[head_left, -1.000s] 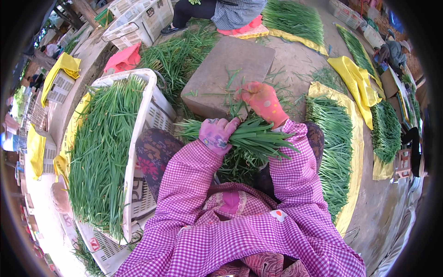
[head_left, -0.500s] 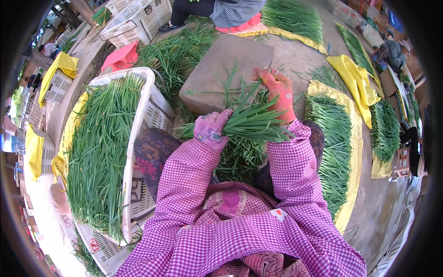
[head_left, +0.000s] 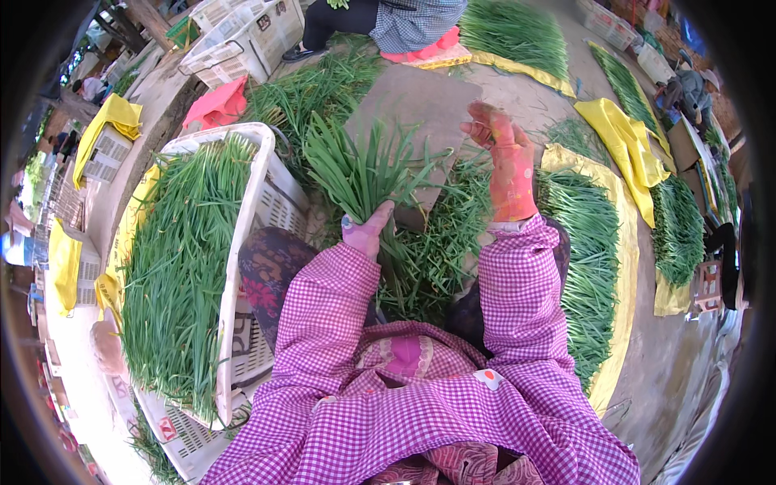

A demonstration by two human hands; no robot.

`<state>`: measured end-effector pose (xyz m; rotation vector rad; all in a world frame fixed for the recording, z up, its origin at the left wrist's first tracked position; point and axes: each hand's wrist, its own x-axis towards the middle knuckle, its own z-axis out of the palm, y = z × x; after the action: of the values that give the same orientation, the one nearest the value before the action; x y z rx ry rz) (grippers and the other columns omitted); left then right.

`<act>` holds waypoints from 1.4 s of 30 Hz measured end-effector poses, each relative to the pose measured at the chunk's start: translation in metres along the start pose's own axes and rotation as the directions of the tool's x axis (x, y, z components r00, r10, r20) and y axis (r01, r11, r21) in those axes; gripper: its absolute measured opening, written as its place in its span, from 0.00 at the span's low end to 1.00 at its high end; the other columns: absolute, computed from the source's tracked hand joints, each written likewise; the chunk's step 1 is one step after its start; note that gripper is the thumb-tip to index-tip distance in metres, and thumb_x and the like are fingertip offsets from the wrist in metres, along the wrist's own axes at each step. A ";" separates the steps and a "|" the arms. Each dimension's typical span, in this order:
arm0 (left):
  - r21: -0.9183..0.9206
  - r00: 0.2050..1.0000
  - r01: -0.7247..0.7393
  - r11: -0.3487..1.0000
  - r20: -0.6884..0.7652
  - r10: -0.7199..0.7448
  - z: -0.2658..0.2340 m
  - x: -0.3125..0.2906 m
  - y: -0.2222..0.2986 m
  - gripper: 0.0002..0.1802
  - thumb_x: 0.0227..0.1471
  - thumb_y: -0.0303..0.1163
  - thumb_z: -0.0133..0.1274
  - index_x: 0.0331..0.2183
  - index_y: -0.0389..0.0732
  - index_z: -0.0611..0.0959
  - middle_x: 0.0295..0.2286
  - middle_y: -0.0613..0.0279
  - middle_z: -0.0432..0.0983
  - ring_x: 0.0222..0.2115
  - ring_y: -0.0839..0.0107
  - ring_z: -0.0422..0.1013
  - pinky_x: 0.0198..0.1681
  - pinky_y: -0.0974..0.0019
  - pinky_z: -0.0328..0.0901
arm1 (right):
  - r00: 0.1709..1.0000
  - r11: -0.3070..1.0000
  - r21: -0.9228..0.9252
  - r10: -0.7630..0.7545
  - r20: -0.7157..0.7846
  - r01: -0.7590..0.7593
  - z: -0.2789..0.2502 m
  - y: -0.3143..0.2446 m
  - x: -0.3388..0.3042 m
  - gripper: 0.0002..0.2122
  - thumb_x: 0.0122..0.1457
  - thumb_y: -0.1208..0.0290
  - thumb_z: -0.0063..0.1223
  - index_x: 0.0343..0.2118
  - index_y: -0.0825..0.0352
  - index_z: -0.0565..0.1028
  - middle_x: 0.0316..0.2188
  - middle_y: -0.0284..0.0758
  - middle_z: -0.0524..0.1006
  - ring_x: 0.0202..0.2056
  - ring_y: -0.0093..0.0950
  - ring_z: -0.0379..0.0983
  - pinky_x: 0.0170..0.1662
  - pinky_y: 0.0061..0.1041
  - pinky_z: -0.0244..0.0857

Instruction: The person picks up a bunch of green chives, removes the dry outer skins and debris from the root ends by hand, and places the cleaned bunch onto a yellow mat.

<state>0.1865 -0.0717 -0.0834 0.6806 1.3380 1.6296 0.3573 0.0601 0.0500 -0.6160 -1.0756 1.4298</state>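
Left hand: [head_left: 365,230] in a purple glove, fingers closed around the base of a bundle of long green chive-like leaves [head_left: 360,170], held upright with tips fanning away from the body.
Right hand: [head_left: 503,158] in an orange-red rubber glove, raised and open, fingers loosely spread, holding nothing, well to the right of the bundle and apart from it.
Bundle position: above the brown cardboard sheet [head_left: 420,105] lying on the ground, its leaves overlapping the sheet's left edge in view.
Sleeves: pink-and-white checked fabric on both forearms [head_left: 517,291], coming in from the lower edge.
Loose greens: a heap of the same green leaves [head_left: 436,250] on the ground between the two forearms, just below the cardboard.
Left side: a white slatted plastic crate [head_left: 271,210] filled with a thick layer of laid-out green leaves [head_left: 182,267], just beside the left arm.
Right side: a long row of green leaves [head_left: 590,250] laid on a yellow sheet [head_left: 626,267], curving along the right of the right arm.
Far side: more greens [head_left: 517,32] on yellow sheeting, a crumpled yellow cloth [head_left: 626,137], a pink-red cloth [head_left: 214,105], another white crate [head_left: 242,32].
Other person: seated at the top edge, in a checked blue-grey garment [head_left: 420,20], hands out of view.
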 end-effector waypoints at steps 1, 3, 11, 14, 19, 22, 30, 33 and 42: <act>-0.029 1.000 0.002 1.000 0.004 -0.002 -0.002 0.000 -0.003 0.19 0.51 0.31 0.50 0.44 0.30 0.73 0.21 0.56 0.72 0.20 0.68 0.70 0.26 0.67 0.67 | 0.998 0.994 -0.098 0.054 0.023 -0.051 0.000 0.003 0.001 0.15 0.56 0.66 0.50 0.39 0.74 0.74 0.36 0.37 0.76 0.33 0.24 0.72 0.40 0.21 0.65; -0.090 1.000 0.009 0.996 0.013 -0.008 -0.001 -0.003 0.000 0.21 0.52 0.34 0.48 0.45 0.29 0.72 0.19 0.58 0.70 0.19 0.68 0.69 0.25 0.68 0.66 | 0.984 0.945 -0.295 0.167 0.053 -0.145 0.005 0.007 0.001 0.14 0.56 0.67 0.50 0.39 0.74 0.74 0.35 0.34 0.77 0.32 0.21 0.71 0.39 0.18 0.63; -0.046 0.985 0.139 0.989 0.109 -0.134 0.003 -0.009 0.011 0.22 0.50 0.34 0.51 0.45 0.30 0.73 0.21 0.59 0.71 0.17 0.68 0.69 0.25 0.68 0.67 | 0.968 0.941 -0.337 0.049 0.247 0.038 0.017 0.022 -0.013 0.08 0.54 0.73 0.53 0.35 0.69 0.77 0.28 0.26 0.75 0.31 0.15 0.66 0.35 0.14 0.60; -0.066 0.985 0.125 0.990 0.128 -0.116 0.007 -0.009 0.013 0.21 0.48 0.32 0.55 0.43 0.31 0.74 0.23 0.58 0.73 0.16 0.69 0.69 0.22 0.68 0.66 | 0.950 0.925 -0.360 0.001 0.311 0.117 0.021 0.016 -0.020 0.07 0.53 0.74 0.54 0.35 0.68 0.77 0.27 0.27 0.75 0.31 0.16 0.68 0.35 0.16 0.61; -0.047 0.975 0.188 0.981 0.129 -0.181 0.014 -0.014 0.020 0.15 0.44 0.30 0.57 0.38 0.38 0.80 0.22 0.66 0.74 0.17 0.75 0.67 0.21 0.70 0.64 | 0.779 0.734 -0.436 -0.199 0.595 0.520 0.040 0.016 -0.031 0.06 0.50 0.74 0.54 0.32 0.63 0.77 0.31 0.31 0.77 0.32 0.28 0.73 0.37 0.25 0.65; 0.032 0.962 0.255 0.966 0.086 -0.257 0.010 -0.012 0.015 0.16 0.44 0.27 0.57 0.39 0.38 0.79 0.25 0.66 0.76 0.21 0.76 0.69 0.24 0.70 0.66 | 0.712 0.293 -0.666 -0.079 0.698 0.686 0.051 0.017 -0.040 0.09 0.50 0.66 0.52 0.35 0.58 0.75 0.31 0.32 0.76 0.34 0.33 0.73 0.36 0.31 0.64; 0.017 0.977 0.203 0.979 0.064 -0.204 0.013 -0.012 0.003 0.16 0.44 0.22 0.56 0.40 0.36 0.78 0.33 0.66 0.77 0.32 0.76 0.71 0.39 0.71 0.66 | 0.781 0.074 -0.779 -0.009 0.624 0.623 0.051 0.044 -0.046 0.08 0.49 0.62 0.53 0.30 0.58 0.76 0.25 0.33 0.75 0.28 0.35 0.72 0.32 0.31 0.64; 0.021 0.977 0.188 0.982 0.103 -0.189 0.013 -0.012 0.004 0.16 0.44 0.23 0.57 0.39 0.36 0.79 0.34 0.66 0.77 0.32 0.76 0.71 0.39 0.71 0.66 | 0.869 0.402 -0.783 -0.072 0.489 0.474 0.050 0.039 -0.048 0.05 0.48 0.67 0.53 0.25 0.60 0.75 0.22 0.34 0.75 0.24 0.33 0.73 0.26 0.30 0.64; 0.059 0.990 0.103 0.993 0.089 -0.108 0.009 -0.004 -0.005 0.15 0.46 0.27 0.55 0.40 0.36 0.78 0.23 0.63 0.75 0.16 0.74 0.68 0.18 0.70 0.65 | 0.993 0.992 -0.040 0.117 -0.003 -0.117 0.026 0.024 -0.016 0.07 0.53 0.72 0.52 0.28 0.71 0.75 0.22 0.31 0.74 0.19 0.19 0.66 0.22 0.17 0.61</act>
<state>0.1974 -0.0714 -0.0855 0.6973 1.3326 1.4656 0.3265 0.0405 0.0365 -0.7183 -1.0853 1.5114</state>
